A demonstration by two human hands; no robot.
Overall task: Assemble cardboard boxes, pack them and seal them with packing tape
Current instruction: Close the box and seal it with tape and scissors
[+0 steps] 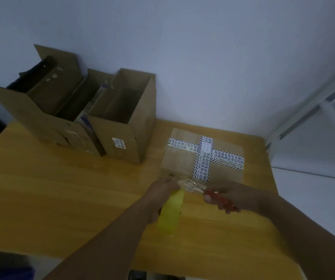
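Observation:
A closed cardboard box (180, 160) lies on the wooden table (61, 188), crossed by two strips of printed white packing tape (203, 158). My left hand (162, 190) grips a yellow tape roll (171, 213) just in front of the box, with a stretch of tape running from the roll to the box's near edge. My right hand (229, 196) holds red-handled scissors (221, 201), whose blades reach left to that stretch of tape between roll and box.
Two open cardboard boxes stand at the back left: a large one (31, 110) holding dark items and flattened cardboard, and a smaller one (126, 126) beside it with a white label. A wall rises behind, and the table's right edge drops to a pale floor.

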